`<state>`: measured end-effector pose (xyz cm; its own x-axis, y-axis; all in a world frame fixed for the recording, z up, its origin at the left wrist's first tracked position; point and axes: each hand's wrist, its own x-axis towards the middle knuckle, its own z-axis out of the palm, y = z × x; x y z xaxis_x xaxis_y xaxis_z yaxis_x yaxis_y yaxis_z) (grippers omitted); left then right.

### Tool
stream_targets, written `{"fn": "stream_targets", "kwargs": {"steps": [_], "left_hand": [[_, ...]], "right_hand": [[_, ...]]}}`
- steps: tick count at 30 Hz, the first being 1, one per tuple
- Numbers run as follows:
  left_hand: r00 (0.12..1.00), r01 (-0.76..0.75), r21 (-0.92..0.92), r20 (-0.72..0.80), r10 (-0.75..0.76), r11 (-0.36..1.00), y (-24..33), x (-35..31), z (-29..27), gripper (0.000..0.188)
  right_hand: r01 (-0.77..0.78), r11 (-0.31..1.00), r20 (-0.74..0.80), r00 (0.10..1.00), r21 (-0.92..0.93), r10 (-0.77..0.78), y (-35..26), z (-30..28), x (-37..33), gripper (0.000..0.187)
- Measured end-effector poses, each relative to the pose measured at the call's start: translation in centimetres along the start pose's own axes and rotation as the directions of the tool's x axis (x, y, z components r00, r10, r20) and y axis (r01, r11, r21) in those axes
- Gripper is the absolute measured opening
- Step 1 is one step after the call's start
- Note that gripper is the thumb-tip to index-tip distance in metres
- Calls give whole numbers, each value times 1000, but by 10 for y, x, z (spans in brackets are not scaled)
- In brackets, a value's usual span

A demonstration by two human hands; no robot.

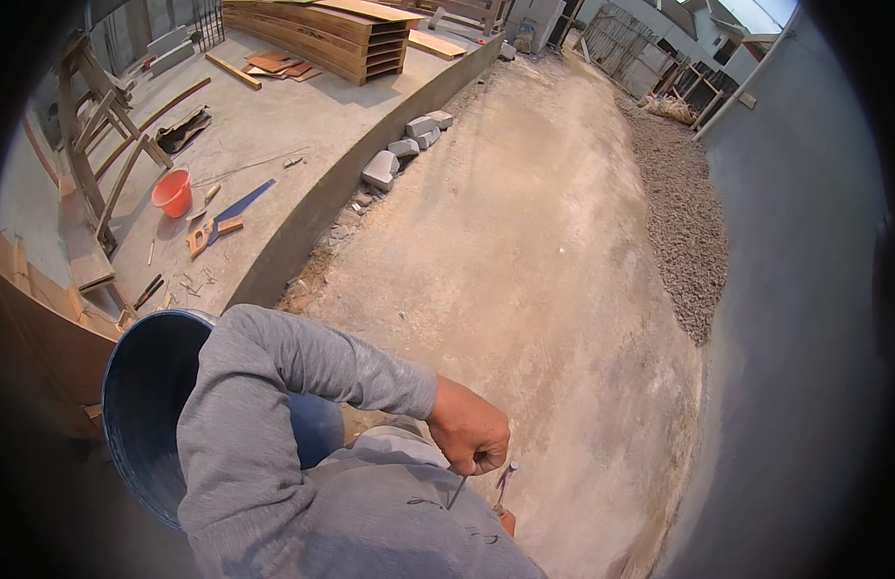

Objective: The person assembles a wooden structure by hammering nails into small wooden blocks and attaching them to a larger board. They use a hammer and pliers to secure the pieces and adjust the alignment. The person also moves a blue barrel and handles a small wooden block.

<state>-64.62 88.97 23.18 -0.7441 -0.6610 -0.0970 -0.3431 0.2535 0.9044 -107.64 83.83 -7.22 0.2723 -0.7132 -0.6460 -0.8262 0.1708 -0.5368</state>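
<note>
My left hand (470, 429) is closed in a fist around a thin dark rod (456, 493), which points down toward my grey clothing. The grey-sleeved left arm bends in front of a blue drum (143, 415). Just below and to the right, only a small part of my right hand (506, 521) shows past the clothing. A slim tool with a small metal head (506, 476) rises beside those fingers; its exact kind is unclear. Most of the right hand and its arm are hidden.
A raised concrete slab (303, 145) at left carries an orange bucket (172, 194), a handsaw (237, 207), pliers (149, 291) and stacked wooden planks (322, 43). Broken blocks (381, 170) lie along its edge. Gravel (674, 212) borders the grey wall (795, 289) at right.
</note>
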Motion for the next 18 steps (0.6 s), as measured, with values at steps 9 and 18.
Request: {"fn": "stream_targets", "kwargs": {"steps": [9, 18], "left_hand": [[933, -230, -765, -349, -88, 602, -99, -4, -122, 7], [-386, -672, -510, -379, -841, 538, -320, -84, -161, 13]], "right_hand": [[-37, 978, 142, 988, -203, 67, -115, -35, 225, 28], [403, 674, 529, 848, -619, -21, -295, -66, 501, 35]]}}
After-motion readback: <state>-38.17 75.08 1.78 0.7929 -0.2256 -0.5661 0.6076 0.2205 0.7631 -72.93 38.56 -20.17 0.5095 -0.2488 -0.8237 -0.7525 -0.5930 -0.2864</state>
